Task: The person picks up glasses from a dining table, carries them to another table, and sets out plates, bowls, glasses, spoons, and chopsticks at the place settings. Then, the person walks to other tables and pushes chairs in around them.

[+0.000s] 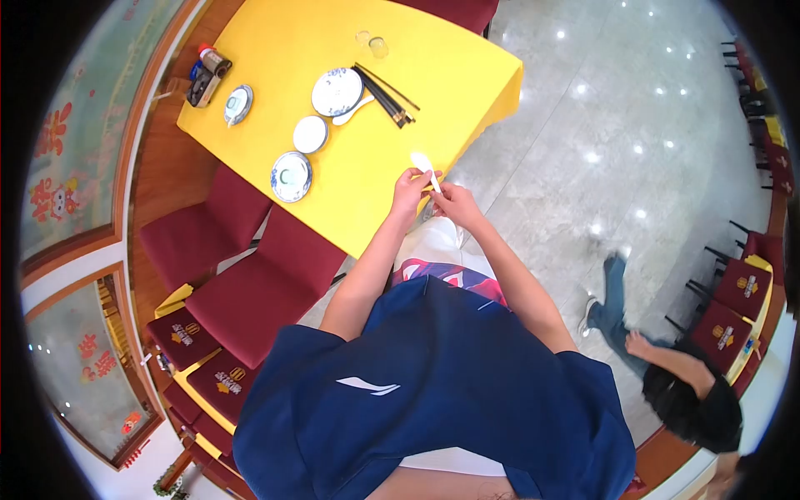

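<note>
Over the near right edge of the yellow-covered table, my two hands meet on a white spoon [422,162]. My left hand [407,191] has its fingers closed around the spoon's middle. The fingers of my right hand [456,204] pinch the handle's lower end. Farther in lies a blue-patterned plate [337,92] with another white spoon [352,112] at its edge. Several black chopsticks [385,97] lie fanned beside it. A white bowl or small plate [311,134] sits closer, and past it a blue-rimmed plate [280,187] carries a small glass or cup.
Two small glasses [378,47] stand toward the far edge of the yellow tablecloth [450,62]. A stacked dish setting [238,105] and a dark caddy [205,83] are at left. Maroon chairs [262,279] line the near left side. Another person [687,392] is at the lower right.
</note>
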Motion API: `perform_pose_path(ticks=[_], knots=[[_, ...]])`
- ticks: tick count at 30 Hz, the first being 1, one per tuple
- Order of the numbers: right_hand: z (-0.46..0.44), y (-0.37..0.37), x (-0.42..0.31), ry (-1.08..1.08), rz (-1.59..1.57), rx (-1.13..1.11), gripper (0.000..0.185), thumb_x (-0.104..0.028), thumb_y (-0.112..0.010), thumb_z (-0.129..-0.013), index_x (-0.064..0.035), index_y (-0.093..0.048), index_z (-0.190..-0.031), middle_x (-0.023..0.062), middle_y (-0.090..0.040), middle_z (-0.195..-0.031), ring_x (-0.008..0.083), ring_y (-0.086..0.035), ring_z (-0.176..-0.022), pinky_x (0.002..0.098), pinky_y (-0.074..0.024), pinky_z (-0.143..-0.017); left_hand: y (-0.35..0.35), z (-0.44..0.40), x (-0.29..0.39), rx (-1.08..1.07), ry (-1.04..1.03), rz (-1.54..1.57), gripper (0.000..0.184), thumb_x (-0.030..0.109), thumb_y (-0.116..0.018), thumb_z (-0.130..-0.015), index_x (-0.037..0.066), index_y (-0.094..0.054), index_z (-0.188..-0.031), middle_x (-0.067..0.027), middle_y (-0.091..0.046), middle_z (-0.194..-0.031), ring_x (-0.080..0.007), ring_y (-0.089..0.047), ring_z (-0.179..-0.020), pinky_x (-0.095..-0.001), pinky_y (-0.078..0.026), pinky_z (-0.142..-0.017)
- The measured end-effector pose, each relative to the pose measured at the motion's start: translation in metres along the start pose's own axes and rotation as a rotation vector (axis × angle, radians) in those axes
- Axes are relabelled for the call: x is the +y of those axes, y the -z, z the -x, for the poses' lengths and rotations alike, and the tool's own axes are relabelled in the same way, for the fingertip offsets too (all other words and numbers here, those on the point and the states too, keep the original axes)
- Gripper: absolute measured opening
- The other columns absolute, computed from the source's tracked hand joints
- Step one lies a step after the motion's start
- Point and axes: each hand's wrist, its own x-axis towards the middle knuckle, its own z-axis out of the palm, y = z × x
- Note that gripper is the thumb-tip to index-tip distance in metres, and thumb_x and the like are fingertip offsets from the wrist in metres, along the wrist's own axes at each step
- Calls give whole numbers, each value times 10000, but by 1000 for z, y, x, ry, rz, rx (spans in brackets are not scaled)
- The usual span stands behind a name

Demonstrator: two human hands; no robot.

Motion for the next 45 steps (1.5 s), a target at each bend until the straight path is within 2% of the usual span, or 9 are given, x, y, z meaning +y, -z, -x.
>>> perform_pose_path(ticks=[8, 15, 23, 25, 31, 36, 42, 43, 45], knots=[[-78, 44, -23, -34, 208, -129, 313, -243, -422, -998, 13, -601, -971, 88, -634, -669, 140, -631, -555, 266, -494, -514, -14, -77, 4, 142, 13, 267, 352, 159, -705, -847, 40, -482, -1093, -108, -678, -969, -158, -638, -826, -266, -496, -688], [-143, 80, -67, -183, 281, -366, 335, -255, -409, -1006, 27, -586, -977, 105, -622, -662, 151, -628, -549, 275, -501, -512, -21, -130, 15, 275, -47, 334, 479, 133, -732, -812, 17, -442, -1175, -102, -667, -892, -152, -627, -768, -268, -493, -670], [-217, 117, -105, -52, 635, -559, 371, -320, -533, -960, 20, -608, -831, 94, -615, -637, 131, -615, -537, 268, -501, -502, -35, -176, 34, 331, -29, 623, 190, 175, -645, -891, 38, -597, -1014, -66, -664, -877, -117, -614, -707, -227, -470, -606], [-235, 115, -119, -29, 587, -576, 368, -321, -520, -963, 19, -608, -854, 92, -610, -631, 136, -609, -530, 272, -500, -505, -23, -188, 38, 601, -89, 555, 234, 225, -681, -861, 26, -605, -959, -55, -651, -807, -122, -611, -702, -241, -475, -599], [-281, 147, -133, 18, 542, -688, 379, -326, -480, -977, 20, -609, -891, 96, -612, -663, 145, -610, -572, 282, -506, -551, 45, -212, 29, 1266, -177, 570, 204, 128, -725, -804, -4, -592, -885, -73, -616, -705, -156, -595, -577, -265, -478, -494], [-315, 261, -137, -28, 479, -718, 353, -312, -491, -961, 14, -621, -924, 95, -624, -684, 152, -608, -588, 288, -509, -568, 118, -266, -39, 1681, 37, 95, 343, 269, -789, -693, -13, -652, -832, -137, -686, -801, -260, -661, -689, -367, -528, -677], [-383, 466, -122, -130, 509, -563, 345, -339, -492, -954, -22, -626, -950, 69, -616, -692, 135, -591, -596, 286, -488, -557, 78, -280, 15, 1723, 341, -152, 385, 321, -777, -691, -20, -672, -836, -160, -697, -796, -286, -678, -750, -392, -524, -701], [-397, 500, -119, -169, 516, -529, 346, -341, -487, -955, -24, -625, -947, 66, -616, -694, 136, -589, -589, 282, -488, -552, 70, -279, 26, 1703, 421, -249, 390, 381, -765, -716, 7, -667, -770, -105, -673, -715, -240, -668, -692, -373, -526, -665], [-420, 557, -126, -245, 534, -421, 342, -343, -477, -961, -34, -622, -934, 62, -614, -686, 133, -583, -567, 274, -478, -525, 58, -276, 31, 1649, 296, -61, 410, 409, -740, -732, 5, -673, -754, -97, -666, -701, -254, -664, -721, -384, -519, -699]])
